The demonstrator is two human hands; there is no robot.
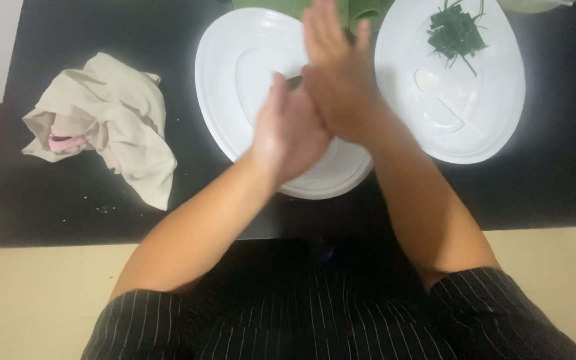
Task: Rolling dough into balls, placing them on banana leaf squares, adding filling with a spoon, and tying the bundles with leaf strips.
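Left hand and right hand pressed flat palm to palm over the near white plate on the black counter, fingers straight, gripping nothing, maybe a sliver of green between. Second plate far right with chopped greens and a white spoon. Crumpled cloth off left. Plates probably stiff, smooth, breakable; best grabbed by the rim.
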